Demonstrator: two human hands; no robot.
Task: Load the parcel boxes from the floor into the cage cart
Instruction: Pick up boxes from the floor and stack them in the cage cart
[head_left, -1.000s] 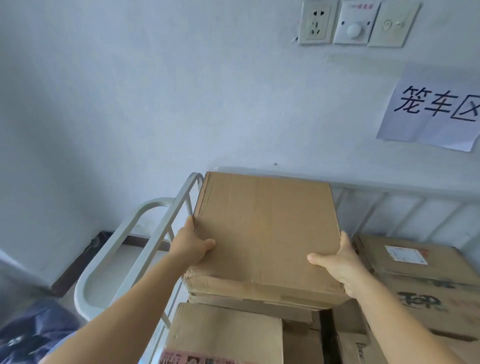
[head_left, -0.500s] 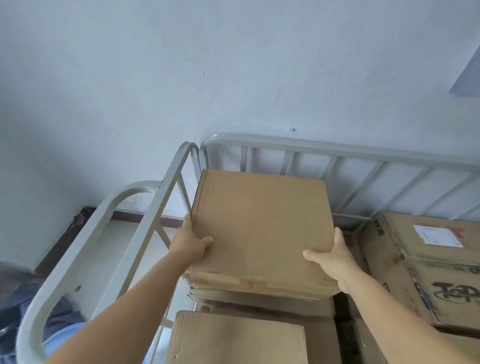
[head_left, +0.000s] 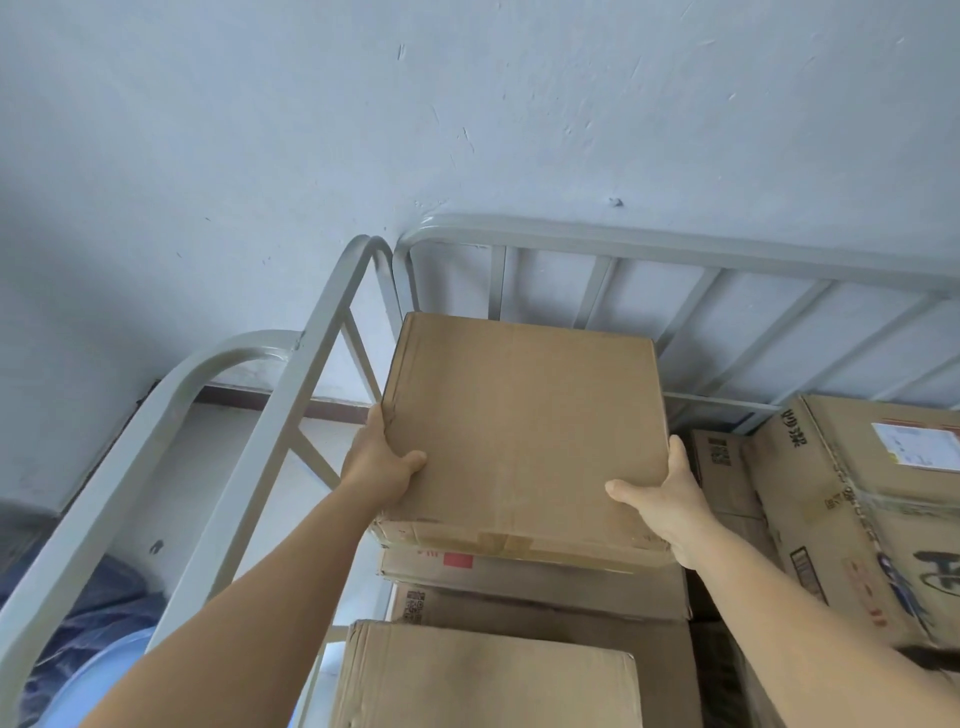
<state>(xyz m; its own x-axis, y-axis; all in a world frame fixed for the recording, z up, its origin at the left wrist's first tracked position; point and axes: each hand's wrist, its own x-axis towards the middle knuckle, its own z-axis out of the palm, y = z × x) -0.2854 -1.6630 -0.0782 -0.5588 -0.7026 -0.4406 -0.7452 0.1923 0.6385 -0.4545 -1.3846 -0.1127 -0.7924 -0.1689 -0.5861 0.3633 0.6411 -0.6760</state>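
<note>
Parcel box (head_left: 524, 431), plain brown cardboard, sits high in the back left corner of the cage cart (head_left: 675, 249), on or just above a stack of other cartons; contact with the one below cannot be confirmed. Left hand (head_left: 376, 462) grips the left side near the front corner, thumb hooked over the top face, fingers hidden along the wall. Right hand (head_left: 667, 493) grips the right side likewise, thumb on top, fingers out of sight behind the edge.

Handling judgement: rigid corrugated walls, dry matte surface, so slip is unlikely. Carried at arm's reach with a side grip alone, which suggests light to moderate weight. Front bottom flap looks creased and slightly sprung; best hold is on the side walls low near the corners, not on that flap.

Clearances: left side rail (head_left: 322, 353) stands just beside the left hand, little room for knuckles. Back rail bars lie close behind the far edge. To the right a narrow gap, then a labelled carton (head_left: 857, 519) at similar height, near the right hand. A lower carton (head_left: 488, 680) in front leaves the withdrawal path toward the person open.
</note>
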